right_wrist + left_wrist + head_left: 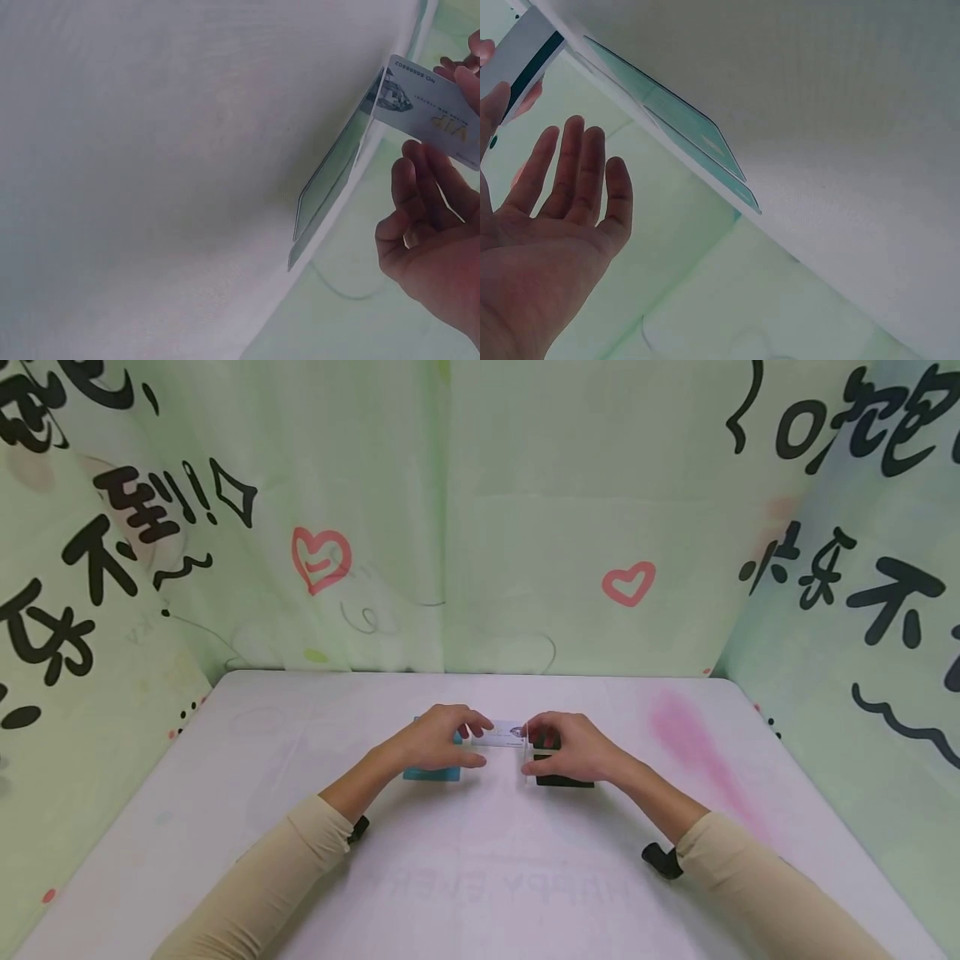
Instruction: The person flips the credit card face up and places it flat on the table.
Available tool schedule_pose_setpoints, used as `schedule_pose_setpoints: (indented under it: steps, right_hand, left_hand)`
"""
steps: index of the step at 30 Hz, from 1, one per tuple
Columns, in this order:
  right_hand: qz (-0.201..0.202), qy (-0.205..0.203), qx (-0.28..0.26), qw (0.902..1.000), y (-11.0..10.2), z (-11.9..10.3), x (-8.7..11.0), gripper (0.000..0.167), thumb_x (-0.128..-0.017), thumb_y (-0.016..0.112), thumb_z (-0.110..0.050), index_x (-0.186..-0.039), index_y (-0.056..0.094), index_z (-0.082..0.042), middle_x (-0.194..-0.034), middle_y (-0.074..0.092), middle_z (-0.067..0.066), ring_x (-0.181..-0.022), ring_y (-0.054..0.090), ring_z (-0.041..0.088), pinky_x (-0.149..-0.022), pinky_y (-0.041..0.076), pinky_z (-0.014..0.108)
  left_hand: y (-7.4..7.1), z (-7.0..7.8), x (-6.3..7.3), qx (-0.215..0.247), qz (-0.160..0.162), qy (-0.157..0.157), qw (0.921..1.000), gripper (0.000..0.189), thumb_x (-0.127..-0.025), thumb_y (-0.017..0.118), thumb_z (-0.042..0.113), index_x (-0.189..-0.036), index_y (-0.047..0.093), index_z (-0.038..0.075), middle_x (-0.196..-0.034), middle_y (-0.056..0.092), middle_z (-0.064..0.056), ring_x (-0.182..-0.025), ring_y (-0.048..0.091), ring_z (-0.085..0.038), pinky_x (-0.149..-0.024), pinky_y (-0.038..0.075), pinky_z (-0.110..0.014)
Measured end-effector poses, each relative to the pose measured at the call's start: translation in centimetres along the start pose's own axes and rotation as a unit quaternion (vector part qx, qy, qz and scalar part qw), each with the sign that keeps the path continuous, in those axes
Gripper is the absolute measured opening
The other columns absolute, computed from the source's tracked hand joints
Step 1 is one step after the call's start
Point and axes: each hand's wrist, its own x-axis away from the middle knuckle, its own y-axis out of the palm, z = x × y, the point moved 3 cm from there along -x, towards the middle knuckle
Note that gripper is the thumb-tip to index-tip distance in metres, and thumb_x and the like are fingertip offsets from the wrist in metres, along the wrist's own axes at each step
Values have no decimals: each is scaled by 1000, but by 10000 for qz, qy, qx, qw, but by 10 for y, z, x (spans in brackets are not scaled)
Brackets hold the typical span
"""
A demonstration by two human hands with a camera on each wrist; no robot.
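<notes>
My right hand pinches a VIP card between thumb and fingertips. It stands upright, almost edge-on in the head view. Its grey-white front carries gold letters and a dark picture; the back, with a dark stripe, faces the left wrist view. Across from it, my left hand holds nothing, its fingers apart and the palm turned toward the card. Under the left hand lies a flat blue rectangle, partly covered. A flat black rectangle lies below the right hand. Between them, farther back, is a pale printed card.
The white table has a pink smear on the right. Pale green curtains with black writing and red hearts enclose its back and sides. Black straps sit at the wrists below the beige sleeves.
</notes>
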Motion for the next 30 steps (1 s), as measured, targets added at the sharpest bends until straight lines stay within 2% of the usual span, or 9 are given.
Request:
schedule_pose_setpoints:
  steps: [10, 17, 25, 30]
  right_hand:
    - [-108, -131, 242, 9996, 7, 0, -2, 48, -78, 91, -31, -116, 71, -9, -107, 73, 4, -90, 62, 17, -83, 51, 31]
    - [-149, -182, 376, 9990, 9, -2, -2, 48, -80, 91, -29, -118, 71, -8, -108, 73, 2, -90, 59, 16, -81, 50, 30]
    - [-243, 21, 450, 9987, 12, -5, -2, 51, -80, 91, -29, -121, 69, -9, -111, 72, 2, -94, 60, 19, -84, 51, 33]
    - [-199, -87, 525, 9984, 14, -4, -2, 53, -79, 91, -28, -122, 70, -7, -111, 73, 2, -93, 62, 18, -83, 51, 31]
  left_hand:
    - [0, 0, 2, 187, -47, -144, 9997, 54, -91, 79, 30, -139, 65, 9, -122, 71, -7, -114, 65, -25, -93, 53, -35]
    - [-1, 1, 2, 352, -104, -163, 9992, 54, -92, 79, 29, -139, 65, 8, -120, 71, -8, -111, 66, -24, -92, 54, -34]
    - [-2, 1, 2, 320, -138, -88, 9994, 54, -91, 80, 31, -139, 65, 9, -118, 72, -7, -105, 69, -20, -91, 55, -31]
    - [-3, 1, 3, 340, -163, -64, 9993, 55, -92, 79, 30, -140, 64, 9, -120, 72, -8, -106, 69, -21, -92, 55, -33]
